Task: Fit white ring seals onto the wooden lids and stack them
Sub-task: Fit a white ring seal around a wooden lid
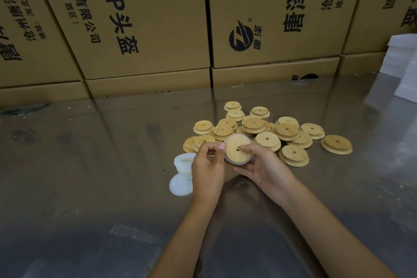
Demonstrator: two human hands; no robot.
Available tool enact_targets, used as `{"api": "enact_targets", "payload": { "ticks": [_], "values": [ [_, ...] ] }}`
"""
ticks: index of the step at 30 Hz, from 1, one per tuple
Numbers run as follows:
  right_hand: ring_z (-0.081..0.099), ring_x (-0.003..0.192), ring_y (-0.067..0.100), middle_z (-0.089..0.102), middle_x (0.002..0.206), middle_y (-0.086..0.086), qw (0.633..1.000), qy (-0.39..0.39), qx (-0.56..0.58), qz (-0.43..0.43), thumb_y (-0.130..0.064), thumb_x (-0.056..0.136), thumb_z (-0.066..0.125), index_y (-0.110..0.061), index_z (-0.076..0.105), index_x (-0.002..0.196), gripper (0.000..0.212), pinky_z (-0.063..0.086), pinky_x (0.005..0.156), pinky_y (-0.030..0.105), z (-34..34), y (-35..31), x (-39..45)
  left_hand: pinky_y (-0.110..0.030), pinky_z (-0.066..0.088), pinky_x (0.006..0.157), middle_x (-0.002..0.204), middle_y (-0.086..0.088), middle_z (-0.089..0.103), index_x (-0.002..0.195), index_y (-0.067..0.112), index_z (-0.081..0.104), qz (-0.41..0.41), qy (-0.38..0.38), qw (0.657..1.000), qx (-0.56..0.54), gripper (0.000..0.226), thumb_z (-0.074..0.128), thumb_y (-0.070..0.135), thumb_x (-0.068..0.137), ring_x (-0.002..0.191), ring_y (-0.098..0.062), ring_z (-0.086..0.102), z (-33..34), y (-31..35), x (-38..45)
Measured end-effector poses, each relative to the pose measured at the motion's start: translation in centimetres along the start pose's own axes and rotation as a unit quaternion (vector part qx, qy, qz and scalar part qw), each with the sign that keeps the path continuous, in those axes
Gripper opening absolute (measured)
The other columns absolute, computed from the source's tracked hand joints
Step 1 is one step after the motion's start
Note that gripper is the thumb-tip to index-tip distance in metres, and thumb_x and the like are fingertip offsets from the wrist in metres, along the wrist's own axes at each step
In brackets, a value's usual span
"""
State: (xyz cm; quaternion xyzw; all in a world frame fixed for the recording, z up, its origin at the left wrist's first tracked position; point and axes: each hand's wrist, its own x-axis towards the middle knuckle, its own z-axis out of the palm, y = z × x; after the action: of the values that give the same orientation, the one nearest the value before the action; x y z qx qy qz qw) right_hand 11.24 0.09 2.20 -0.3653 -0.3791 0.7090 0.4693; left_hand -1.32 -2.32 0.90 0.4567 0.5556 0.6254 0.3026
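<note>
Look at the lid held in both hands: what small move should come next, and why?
Probably the left hand should work the white ring seal further round the held wooden lid. The right hand cradles the lid from below, and the seal shows only along its lower edge, so whether it is fully seated cannot be told.

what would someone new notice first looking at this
Most likely the two hands at centre: the right hand holds a wooden lid with a white ring seal round its edge, while the left hand pinches that edge. Behind them a loose pile of wooden lids lies on the shiny metal table. A wall of printed cardboard boxes fills the background.
</note>
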Motion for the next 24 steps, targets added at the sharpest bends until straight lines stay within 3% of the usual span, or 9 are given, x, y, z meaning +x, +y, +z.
{"api": "enact_targets", "payload": {
  "ticks": [7,13,17,20,24],
  "values": [
    [0.072,0.093,0.019,0.073,0.112,0.011,0.998,0.004,0.053,-0.015,-0.013,0.095,0.057,-0.014,0.062,0.126,0.031,0.057,0.082,0.031,-0.34,-0.06,0.21,-0.037,0.05,0.072,0.077,-0.002,0.064,0.087,0.019,0.059,0.006,-0.051,0.999,0.011,0.009,0.059,0.024,0.095,0.069,-0.018,0.057,0.35,0.03,-0.5],
    [0.072,0.094,0.02,0.074,0.105,0.009,0.999,-0.003,0.047,-0.012,-0.012,0.092,0.058,-0.012,0.065,0.119,0.027,0.057,0.083,0.032,-0.42,-0.14,0.27,-0.046,0.053,0.076,0.078,-0.002,0.066,0.088,0.013,0.061,-0.021,-0.046,0.999,-0.005,0.012,0.059,0.022,0.096,0.072,-0.018,0.06,0.27,0.42,-0.31],
    [0.069,0.09,0.021,0.071,0.1,0.011,0.998,0.018,-0.04,-0.033,-0.014,0.09,0.061,-0.008,0.067,0.107,0.019,0.053,0.081,0.036,-0.54,-0.27,0.27,-0.049,0.054,0.068,0.075,-0.004,0.066,0.089,0.012,0.062,-0.027,-0.033,0.999,-0.018,0.014,0.061,0.024,0.094,0.067,-0.014,0.058,0.16,0.53,-0.11],
    [0.068,0.082,0.015,0.072,0.085,0.002,0.982,0.065,-0.168,-0.065,-0.019,0.086,0.068,-0.014,0.071,0.09,0.007,0.055,0.074,0.033,-0.4,-0.44,0.26,-0.05,0.053,0.076,0.081,-0.006,0.067,0.086,0.015,0.062,0.0,-0.013,1.0,-0.01,0.011,0.063,0.023,0.093,0.074,-0.021,0.061,-0.01,0.62,0.18],
    [0.063,0.068,0.005,0.069,0.071,-0.006,0.963,0.052,-0.251,-0.09,-0.02,0.085,0.073,-0.011,0.071,0.093,0.012,0.052,0.066,0.029,-0.43,-0.75,0.25,-0.048,0.053,0.086,0.09,-0.002,0.067,0.085,0.014,0.063,0.046,-0.015,0.999,0.002,0.008,0.065,0.018,0.092,0.089,-0.025,0.063,-0.2,0.73,0.47]
  ]
}}
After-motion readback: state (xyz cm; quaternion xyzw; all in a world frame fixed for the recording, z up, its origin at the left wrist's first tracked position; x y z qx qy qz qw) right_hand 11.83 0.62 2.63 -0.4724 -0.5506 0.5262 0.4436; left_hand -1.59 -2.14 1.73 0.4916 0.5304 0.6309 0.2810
